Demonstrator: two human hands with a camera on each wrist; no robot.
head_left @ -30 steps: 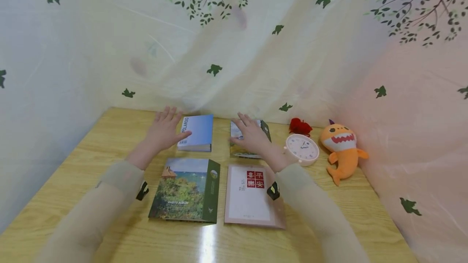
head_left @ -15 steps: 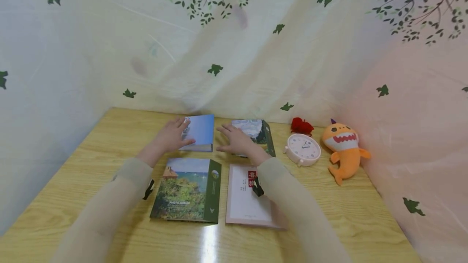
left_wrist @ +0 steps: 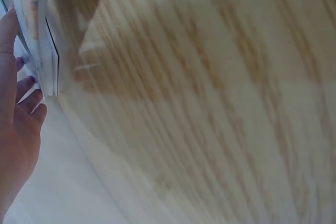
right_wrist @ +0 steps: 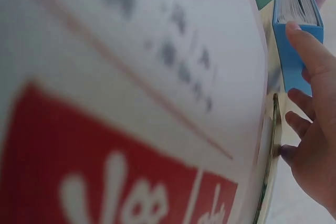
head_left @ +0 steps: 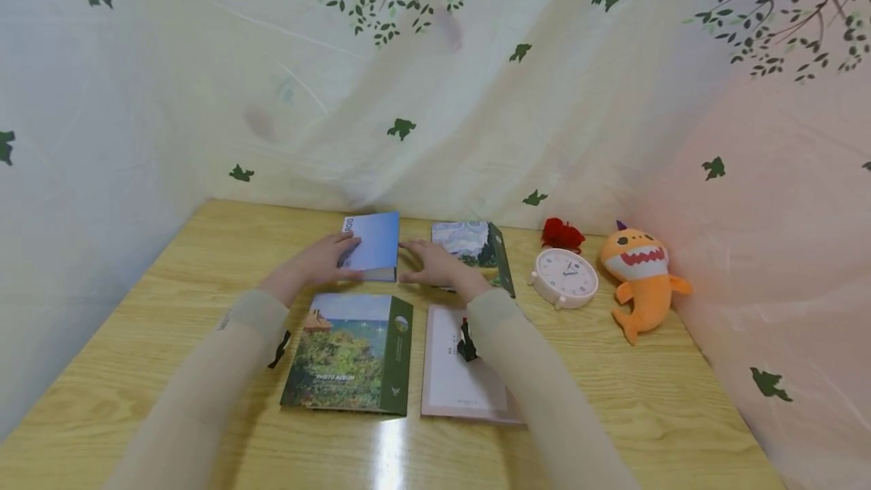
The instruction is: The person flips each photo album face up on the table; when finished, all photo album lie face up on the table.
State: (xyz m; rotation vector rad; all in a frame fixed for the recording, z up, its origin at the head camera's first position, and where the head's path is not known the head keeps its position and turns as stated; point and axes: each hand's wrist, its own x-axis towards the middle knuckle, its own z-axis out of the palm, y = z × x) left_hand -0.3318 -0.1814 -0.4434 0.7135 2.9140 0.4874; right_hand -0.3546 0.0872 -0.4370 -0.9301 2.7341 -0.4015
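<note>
A thick blue album (head_left: 377,239) lies at the back of the table, between both hands. My left hand (head_left: 318,260) is at its left side, fingers reaching over the cover's left edge and thumb along the near edge. In the left wrist view the fingers of the left hand (left_wrist: 21,114) lie along the album's edge. On the other side, my right hand (head_left: 438,263) has its fingertips at the right edge. In the right wrist view its thumb meets the near corner of the blue spine (right_wrist: 296,56), with the other fingers loosely bent. A landscape-painted album (head_left: 469,244) is partly hidden behind the right hand.
Nearer the front lie a green photo album (head_left: 347,354) and a pink-bordered white album (head_left: 463,376), partly under the right forearm. To the right are a pink alarm clock (head_left: 563,278), red yarn (head_left: 561,234) and an orange shark plush (head_left: 640,278). A printed curtain (head_left: 435,165) backs the table.
Both hands have come down and inward from above the back albums to the blue album's two sides. The right hand moved left, off the painted album. The albums look unmoved.
</note>
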